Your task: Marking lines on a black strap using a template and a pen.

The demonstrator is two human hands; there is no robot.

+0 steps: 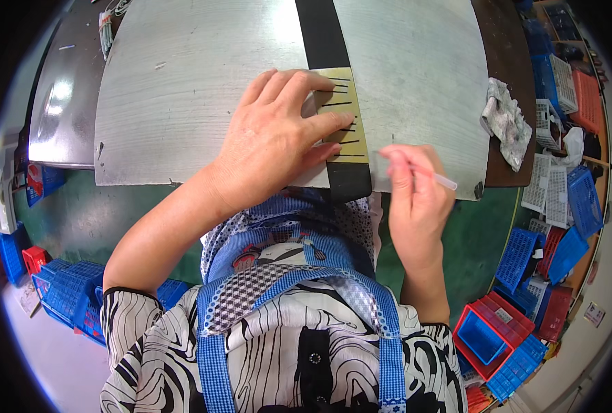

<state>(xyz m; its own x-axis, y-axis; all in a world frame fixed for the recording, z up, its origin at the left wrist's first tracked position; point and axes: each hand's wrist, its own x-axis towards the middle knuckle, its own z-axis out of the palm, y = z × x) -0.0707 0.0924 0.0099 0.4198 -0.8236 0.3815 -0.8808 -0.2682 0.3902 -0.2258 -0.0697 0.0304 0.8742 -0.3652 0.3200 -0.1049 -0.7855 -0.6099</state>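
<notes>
A black strap (326, 34) runs lengthwise over the pale work board, its rounded near end hanging over the front edge. On it lies a yellowish slotted template (344, 110) with several dark crosswise slits. My left hand (276, 134) rests across the template's left side, fingers spread and fingertips pressing on it. Just right of the strap's near end, my right hand (421, 180) is closed around a thin pale pen (445, 181). The pen's back end sticks out to the right; its tip is hidden or blurred at the fingers.
A crumpled stained cloth (505, 124) lies at the board's right edge. The pale board (182, 89) sits on a dark table (505, 41). Red and blue crates (492, 330) stand on the right, with blue baskets (68, 292) at the lower left. A cable bundle lies at the far left.
</notes>
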